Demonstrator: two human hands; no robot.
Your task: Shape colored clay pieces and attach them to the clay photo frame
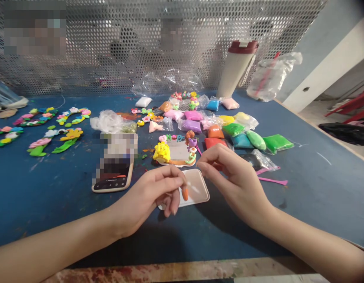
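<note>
**Left hand [148, 200] pinching a bit of orange clay [185, 193] over a white plastic tray [200, 184]**
Right hand [233, 181] has its fingertips pressed together just beside it, can't tell if they hold anything. Yellow clay figure [162, 152] just past the tray, phone [112, 182] to the left, clay packets [277, 143] off far right.

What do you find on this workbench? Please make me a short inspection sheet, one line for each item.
Surface: blue worktop, scuffed and stained.
Job's things: orange clay piece pinched in the left hand, above a white plastic tray.
Clutter: smartphone, bagged coloured clay, clay flower garlands, yellow clay figure.
Hands: right hand has fingertips pinched together near the tray, nothing visible held.
Cables: thin white wire at back left, probably.
Surroundings: perforated metal screen, white tumbler with red lid, red furniture.
</note>
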